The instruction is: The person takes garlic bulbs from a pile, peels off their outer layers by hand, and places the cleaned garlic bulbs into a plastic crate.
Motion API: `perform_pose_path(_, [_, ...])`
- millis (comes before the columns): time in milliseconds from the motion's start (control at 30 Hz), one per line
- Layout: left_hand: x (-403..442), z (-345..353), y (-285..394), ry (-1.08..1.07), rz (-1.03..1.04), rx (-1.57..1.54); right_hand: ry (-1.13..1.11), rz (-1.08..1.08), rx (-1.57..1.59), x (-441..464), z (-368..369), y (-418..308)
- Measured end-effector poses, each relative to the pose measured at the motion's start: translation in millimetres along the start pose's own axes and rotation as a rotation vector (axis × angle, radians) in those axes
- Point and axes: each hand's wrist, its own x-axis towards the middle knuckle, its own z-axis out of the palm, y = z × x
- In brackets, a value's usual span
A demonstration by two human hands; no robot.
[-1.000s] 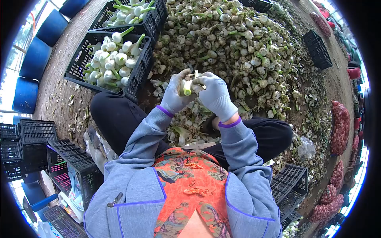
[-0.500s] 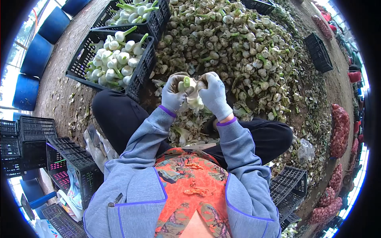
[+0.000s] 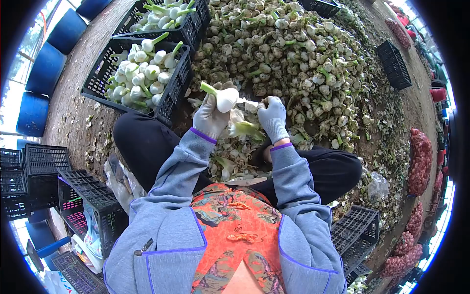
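Observation:
In my gloved left hand (image 3: 210, 118) is a white garlic bulb (image 3: 226, 100), its short green stem pointing up and to the left. My gloved right hand (image 3: 272, 116) is closed in a pinch on a pale strip of garlic skin (image 3: 251, 106), which stretches toward the bulb's right side. Whether the strip is still joined to the bulb I cannot tell. Below and between the hands is a pale, leafy piece of peel (image 3: 243, 126), above loose peelings on the ground.
A large heap of unpeeled garlic (image 3: 293, 63) lies ahead. To the left, a black crate (image 3: 172, 95) holds clean white bulbs, with another filled crate (image 3: 198, 22) behind it. Several black crates (image 3: 93, 196) stand at lower left. Red mesh sacks (image 3: 420, 161) line the right.
The garlic bulb has turned in my left hand, so its stem now points left. My right hand has moved right and slightly down, drawing a strip of skin away from the bulb.

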Motion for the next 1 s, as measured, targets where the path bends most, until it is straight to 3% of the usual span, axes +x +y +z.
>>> perform_pose_path(233, [3.5,-4.7,16.2,0.144,0.006,-0.167,-0.259,0.179,-0.238,5.5,1.7,20.3])
perform_pose_path(300, [5.5,-6.2,19.3,0.136,0.036,-0.151,-0.293,0.098,0.052,1.7,6.7,25.4])
perform_pose_path(367, [5.5,-11.5,12.5,0.148,0.023,-0.18,-0.34,0.058,0.841,-13.0,-9.0,-21.1])
perform_pose_path(433, [5.6,-20.0,0.0,0.064,0.089,0.027,-0.593,0.091,1.142,-20.5,-16.5,-49.4])
perform_pose_path(500, [5.6,-23.3,-6.0,0.064,0.094,0.221,-0.608,0.143,1.016,-26.4,-13.4,-56.3])
perform_pose_path(567, [5.6,-21.3,-9.6,0.06,0.119,0.292,-0.47,0.047,0.747,-24.0,-2.8,-48.9])
perform_pose_path(633, [4.9,-29.7,-9.4,0.192,0.066,0.231,-0.583,0.015,0.722,-20.9,-4.0,-44.4])
perform_pose_path(733, [15.8,-41.7,-7.8,0.496,0.034,0.045,-0.83,-0.302,0.479,-21.3,-4.9,-41.0])
perform_pose_path(800, [21.2,-52.4,-4.2,0.491,0.004,-0.013,-1.024,-0.402,0.276,-25.5,11.7,-33.2])
perform_pose_path(900, [31.0,-72.8,-6.6,0.568,-0.034,-0.087,-0.842,-0.276,0.034,-22.3,37.5,-0.5])
perform_pose_path(933, [33.3,-79.8,-9.4,0.64,-0.1,-0.064,-0.793,-0.154,0.077,-8.7,40.2,5.0])
perform_pose_path(967, [36.7,-86.3,-8.9,0.71,-0.158,-0.04,-0.801,0.163,0.266,1.4,34.6,16.7])
perform_pose_path(1000, [46.0,-83.5,-6.7,0.765,-0.192,-0.049,-0.593,0.119,0.219,12.3,57.5,47.5])
